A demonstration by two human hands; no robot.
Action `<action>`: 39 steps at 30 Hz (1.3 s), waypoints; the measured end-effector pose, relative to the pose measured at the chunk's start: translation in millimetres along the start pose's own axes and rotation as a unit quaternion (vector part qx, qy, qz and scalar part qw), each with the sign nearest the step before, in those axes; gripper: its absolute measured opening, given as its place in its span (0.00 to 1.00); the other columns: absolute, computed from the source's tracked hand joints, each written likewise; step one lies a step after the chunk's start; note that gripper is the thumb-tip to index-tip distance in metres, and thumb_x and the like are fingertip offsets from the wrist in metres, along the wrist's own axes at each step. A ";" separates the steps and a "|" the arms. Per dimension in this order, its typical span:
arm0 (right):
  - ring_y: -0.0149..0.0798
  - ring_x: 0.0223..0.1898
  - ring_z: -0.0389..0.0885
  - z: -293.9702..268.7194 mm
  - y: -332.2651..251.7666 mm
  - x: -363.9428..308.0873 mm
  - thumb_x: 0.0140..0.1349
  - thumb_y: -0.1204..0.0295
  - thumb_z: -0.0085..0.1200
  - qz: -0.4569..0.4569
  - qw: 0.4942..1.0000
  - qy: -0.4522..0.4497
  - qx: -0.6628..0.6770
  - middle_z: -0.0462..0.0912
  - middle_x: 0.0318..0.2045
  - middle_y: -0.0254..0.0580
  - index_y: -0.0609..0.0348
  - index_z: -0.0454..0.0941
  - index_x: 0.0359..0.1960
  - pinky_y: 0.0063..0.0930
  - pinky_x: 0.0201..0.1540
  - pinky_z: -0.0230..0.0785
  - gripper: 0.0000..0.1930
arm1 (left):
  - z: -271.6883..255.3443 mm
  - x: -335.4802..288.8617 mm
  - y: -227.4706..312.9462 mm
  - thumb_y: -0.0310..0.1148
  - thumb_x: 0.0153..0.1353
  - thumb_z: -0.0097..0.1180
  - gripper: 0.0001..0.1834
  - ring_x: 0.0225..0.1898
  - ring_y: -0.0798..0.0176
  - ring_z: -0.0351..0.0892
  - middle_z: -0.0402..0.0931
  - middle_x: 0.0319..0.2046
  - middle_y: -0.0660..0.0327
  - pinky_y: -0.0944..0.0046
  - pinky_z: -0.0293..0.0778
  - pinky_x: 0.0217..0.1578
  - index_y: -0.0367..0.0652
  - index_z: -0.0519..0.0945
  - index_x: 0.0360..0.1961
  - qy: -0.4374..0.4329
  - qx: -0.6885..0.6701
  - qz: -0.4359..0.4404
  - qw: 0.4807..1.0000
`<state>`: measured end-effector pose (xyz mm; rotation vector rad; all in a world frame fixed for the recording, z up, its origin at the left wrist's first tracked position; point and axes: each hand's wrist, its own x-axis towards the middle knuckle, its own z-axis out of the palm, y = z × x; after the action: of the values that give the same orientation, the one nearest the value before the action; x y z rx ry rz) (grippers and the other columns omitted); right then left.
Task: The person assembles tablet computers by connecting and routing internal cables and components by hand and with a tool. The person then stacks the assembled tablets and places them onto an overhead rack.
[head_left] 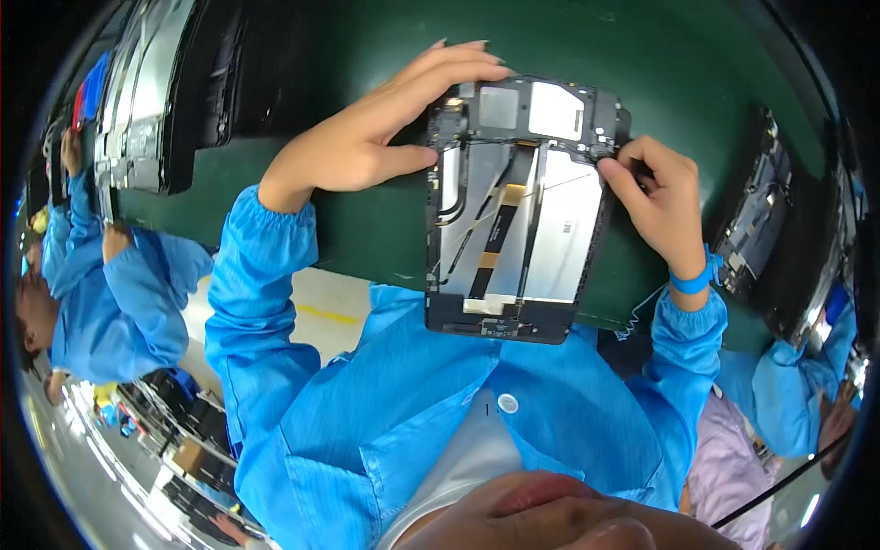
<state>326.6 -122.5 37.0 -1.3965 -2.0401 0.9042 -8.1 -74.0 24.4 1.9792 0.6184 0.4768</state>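
Observation:
An opened tablet (561, 220) lies in front of me, partly over the green table's near edge. Silver plates, black flat cables with gold-coloured patches and a black frame show on its inner side. My left hand (367, 147) grips its upper left: the thumb presses the left edge, the fingers reach over the far corner. At the upper right edge, my right hand (662, 188) is closed, thumb and bent forefinger pinching the rim beside a dark part. Whether a small piece sits between those fingertips is hidden. A blue band with a coiled cord circles my right wrist.
Stacked tablet housings (147, 101) stand at the far left of the green table (385, 243). More opened tablets (759, 215) lie along the right side. Co-workers in blue smocks sit on both sides, a blue sleeve (137, 302) at the left.

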 end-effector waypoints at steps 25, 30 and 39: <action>0.26 0.20 0.64 2.2 -0.4 -0.4 0.60 0.74 0.68 0.013 1.000 -0.008 -0.013 0.72 0.18 0.37 0.64 0.76 0.27 0.25 0.22 0.53 0.11 | 6.1 -3.1 -16.3 0.15 0.49 0.59 0.45 0.79 0.47 0.47 0.60 0.72 0.53 0.51 0.45 0.77 0.45 0.64 0.72 0.034 -0.004 0.058 0.998; 0.27 0.20 0.65 0.3 -2.8 0.2 0.60 0.74 0.68 0.037 0.999 -0.020 -0.024 0.72 0.19 0.37 0.63 0.76 0.27 0.25 0.23 0.54 0.11 | -0.7 -2.0 -13.0 0.18 0.50 0.58 0.42 0.77 0.46 0.51 0.63 0.70 0.52 0.51 0.49 0.76 0.44 0.66 0.70 0.047 -0.001 0.077 0.996; 0.29 0.20 0.66 -1.7 -1.0 -2.1 0.60 0.73 0.68 0.020 1.000 -0.012 -0.021 0.73 0.19 0.39 0.63 0.76 0.27 0.26 0.23 0.55 0.11 | -9.9 2.0 -3.0 0.21 0.53 0.58 0.46 0.79 0.40 0.40 0.49 0.75 0.43 0.43 0.33 0.76 0.39 0.56 0.75 -0.044 -0.073 -0.010 0.996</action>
<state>328.0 -124.4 38.9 -1.4594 -2.0676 0.9044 -12.8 -64.7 26.3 1.8442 0.5329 0.4098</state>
